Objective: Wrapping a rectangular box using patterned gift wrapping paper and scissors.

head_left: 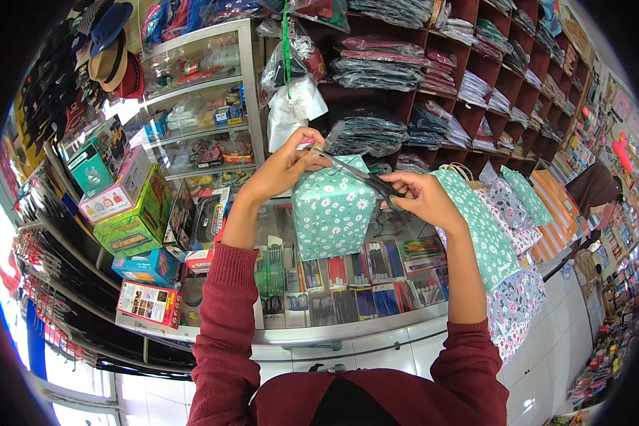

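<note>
A box-shaped parcel [334, 220] in mint-green paper with white daisies stands on the glass counter in front of me. My right hand [426, 200] grips the black handles of a pair of scissors [357, 172]. Their blades point left across the top of the parcel, toward my other fingers. My left hand [282, 169] is pinched closed at the parcel's far left top edge, by the scissor tips. A small pinkish bit shows at its fingertips, too small to name.
Under the counter glass lie several packs of pens [366, 273]. Stacked boxes [131, 213] stand at the left, beside a glass cabinet [199, 106]. Daisy-patterned paper bags [476, 227] are on the right. Shelves of bagged clothes [376, 71] rise behind; a white plastic bag [295, 106] hangs beyond the parcel.
</note>
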{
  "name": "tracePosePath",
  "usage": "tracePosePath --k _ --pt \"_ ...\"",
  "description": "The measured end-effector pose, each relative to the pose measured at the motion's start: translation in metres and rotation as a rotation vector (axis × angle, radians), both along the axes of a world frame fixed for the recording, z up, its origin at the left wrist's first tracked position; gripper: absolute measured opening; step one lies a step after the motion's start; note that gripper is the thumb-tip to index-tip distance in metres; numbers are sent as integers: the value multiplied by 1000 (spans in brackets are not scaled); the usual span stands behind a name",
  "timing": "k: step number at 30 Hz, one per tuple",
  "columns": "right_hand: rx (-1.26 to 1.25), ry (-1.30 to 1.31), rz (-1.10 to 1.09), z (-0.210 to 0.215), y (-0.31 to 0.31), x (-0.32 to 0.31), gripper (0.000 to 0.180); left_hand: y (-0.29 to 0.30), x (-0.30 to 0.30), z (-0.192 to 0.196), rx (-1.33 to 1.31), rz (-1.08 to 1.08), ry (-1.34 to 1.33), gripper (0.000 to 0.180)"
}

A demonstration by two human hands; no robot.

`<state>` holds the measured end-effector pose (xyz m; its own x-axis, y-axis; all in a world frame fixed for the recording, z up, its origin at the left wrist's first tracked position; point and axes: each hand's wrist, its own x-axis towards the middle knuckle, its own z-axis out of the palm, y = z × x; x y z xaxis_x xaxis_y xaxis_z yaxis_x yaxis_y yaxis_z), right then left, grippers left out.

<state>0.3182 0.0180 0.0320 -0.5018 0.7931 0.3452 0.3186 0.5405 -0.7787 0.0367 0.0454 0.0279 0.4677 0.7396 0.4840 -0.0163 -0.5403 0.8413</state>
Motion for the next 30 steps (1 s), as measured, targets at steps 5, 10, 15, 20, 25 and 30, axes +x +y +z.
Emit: tracePosePath --k 5,10,15,20,25,30 --pt "-6 14 -32 -9 7 5 39 1 1 -1 -4 11 11 23" --pt "105 -111 -152 13 -18 4 39 -1 -1 -2 10 32 37 23" --pt "162 -174 -178 6 -31 55 45 -6 3 4 12 50 107 28" --pt "-258 -412 -362 -50 -33 120 42 -5 3 -1 78 56 62 20" --pt "-125 -788 -389 -93 -34 105 46 -6 3 0 88 51 58 20" --pt "-175 -1210 -324 -80 -20 71 34 -9 0 5 35 54 124 26"
